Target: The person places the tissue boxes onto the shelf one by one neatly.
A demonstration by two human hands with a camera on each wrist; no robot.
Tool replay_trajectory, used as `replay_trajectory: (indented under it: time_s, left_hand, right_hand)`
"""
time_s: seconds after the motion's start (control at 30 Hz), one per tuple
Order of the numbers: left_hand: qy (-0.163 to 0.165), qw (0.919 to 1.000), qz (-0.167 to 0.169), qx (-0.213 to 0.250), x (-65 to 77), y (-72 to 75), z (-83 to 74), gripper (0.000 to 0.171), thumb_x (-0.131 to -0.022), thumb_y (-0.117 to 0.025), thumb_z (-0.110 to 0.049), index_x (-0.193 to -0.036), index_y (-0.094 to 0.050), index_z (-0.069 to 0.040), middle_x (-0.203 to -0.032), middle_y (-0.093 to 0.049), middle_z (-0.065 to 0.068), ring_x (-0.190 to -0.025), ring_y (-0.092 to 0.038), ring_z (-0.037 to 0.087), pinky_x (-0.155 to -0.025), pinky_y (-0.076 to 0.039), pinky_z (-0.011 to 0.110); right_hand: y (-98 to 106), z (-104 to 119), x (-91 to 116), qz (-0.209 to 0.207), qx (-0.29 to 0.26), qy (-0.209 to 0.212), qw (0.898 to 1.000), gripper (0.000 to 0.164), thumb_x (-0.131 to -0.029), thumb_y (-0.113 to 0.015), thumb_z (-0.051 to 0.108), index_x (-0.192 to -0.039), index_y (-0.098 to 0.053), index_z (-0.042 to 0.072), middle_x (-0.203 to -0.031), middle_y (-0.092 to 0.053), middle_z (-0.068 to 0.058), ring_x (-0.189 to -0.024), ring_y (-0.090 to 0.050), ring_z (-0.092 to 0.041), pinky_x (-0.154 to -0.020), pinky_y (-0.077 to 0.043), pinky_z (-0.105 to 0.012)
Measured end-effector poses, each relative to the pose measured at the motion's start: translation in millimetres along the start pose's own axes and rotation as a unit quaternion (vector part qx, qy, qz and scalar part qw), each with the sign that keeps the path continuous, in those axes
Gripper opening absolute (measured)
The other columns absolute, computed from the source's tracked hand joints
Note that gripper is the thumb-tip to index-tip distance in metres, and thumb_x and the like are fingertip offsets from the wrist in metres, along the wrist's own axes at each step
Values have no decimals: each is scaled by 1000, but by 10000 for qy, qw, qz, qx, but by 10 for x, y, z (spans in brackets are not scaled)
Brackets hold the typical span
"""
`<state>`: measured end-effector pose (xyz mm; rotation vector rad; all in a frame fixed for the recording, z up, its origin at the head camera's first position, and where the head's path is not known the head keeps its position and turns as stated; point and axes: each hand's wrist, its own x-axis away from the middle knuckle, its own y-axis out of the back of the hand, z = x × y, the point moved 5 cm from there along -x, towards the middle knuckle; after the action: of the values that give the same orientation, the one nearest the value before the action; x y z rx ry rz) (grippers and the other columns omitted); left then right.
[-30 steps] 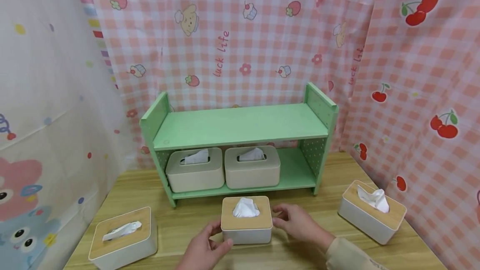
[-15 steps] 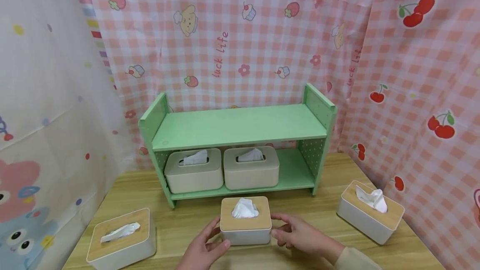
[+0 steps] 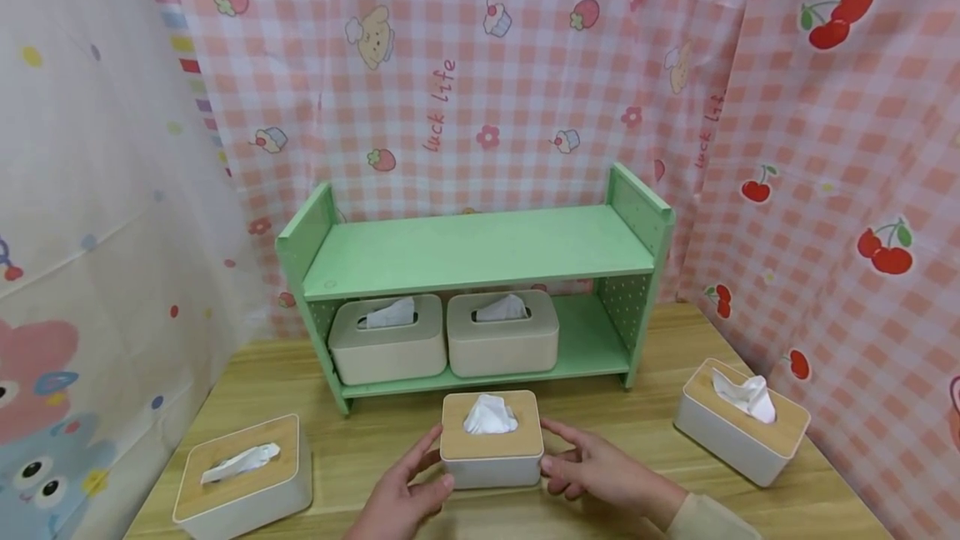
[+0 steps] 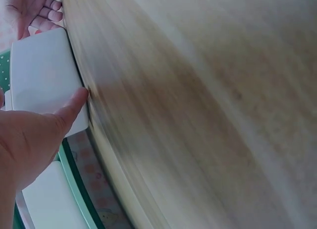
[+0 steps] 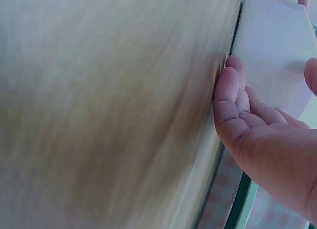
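Observation:
A tissue box (image 3: 491, 444) with a white body, wooden lid and a white tissue poking up stands on the table in front of the shelf. My left hand (image 3: 405, 490) is at its left side, index fingertip right at the edge and thumb spread toward the front. In the left wrist view that thumb (image 4: 72, 107) extends across the white side of the box. On the opposite side is my right hand (image 3: 596, 467), its index finger and thumb tips at the box's right wall and its other fingers bent. The right wrist view shows the lower fingers (image 5: 230, 97) low beside the box, close to the tabletop.
Behind stands a green two-tier shelf (image 3: 480, 248). Its lower tier holds a beige tissue box (image 3: 388, 352) and a second beige box (image 3: 504, 348) side by side. Wooden-lidded boxes sit at the table's left (image 3: 247, 482) and right (image 3: 742, 423). Patterned curtains (image 3: 480, 90) enclose the table.
My right hand has closed in on the box's right side, where a gap showed a second ago. My left hand and the box have hardly moved.

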<state>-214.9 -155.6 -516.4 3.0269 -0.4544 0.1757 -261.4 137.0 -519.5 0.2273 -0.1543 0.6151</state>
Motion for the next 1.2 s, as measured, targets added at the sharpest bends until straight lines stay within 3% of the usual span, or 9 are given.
replay_trajectory:
  time_s: [0.17, 0.43, 0.6, 0.87, 1.2]
  left_hand:
    - [97, 9999, -91, -57, -25, 16, -9, 81, -105, -70, -28, -170, -26, -7, -159, -39, 44, -128, -65, 43, -95, -61, 53]
    - [126, 9999, -43, -17, -58, 31, 11, 80, -106, -70, -32, -170, -27, -7, -159, -40, 42, -129, -64, 40, -95, -61, 51]
    - [119, 9999, 7, 66, -64, 32, 6, 82, -105, -70, -31, -170, -26, -7, -160, -38, 43, -126, -66, 38, -97, -61, 53]
    - [59, 9999, 37, 88, -64, 31, -9, 83, -104, -71, -26, -170, -24, -5, -159, -36, 45, -122, -69, 37, -95, -61, 52]
    - [-123, 9999, -102, -10, -20, 50, -3, 83, -104, -72, -25, -170, -26, -9, -160, -37, 43, -128, -66, 42, -95, -61, 48]
  right_hand:
    - [11, -23, -21, 36, -135, -58, 9999, 84, -109, -64, 34, -171, -16, 2, -125, -75, -23, -102, -75, -28, -86, -64, -43]
    - [65, -43, -65, 162, -574, -150, 9981, 82, -111, -58, 38, -173, -10, 14, -144, -66, -26, -109, -73, -28, -92, -62, -41]
    - [101, -58, -112, 345, -803, -160, 9960, 79, -112, -55, 39, -174, -9, 21, -141, -68, -21, -111, -72, -27, -94, -61, -39]
    - [110, -60, -167, 429, -840, -171, 9954, 80, -111, -58, 38, -173, -10, 21, -137, -71, -18, -111, -73, -26, -93, -61, -38]
    - [63, -36, -174, 458, -1198, -23, 9917, 85, -109, -63, 31, -173, -9, 21, -147, -61, -29, -120, -72, -28, -103, -60, -45]
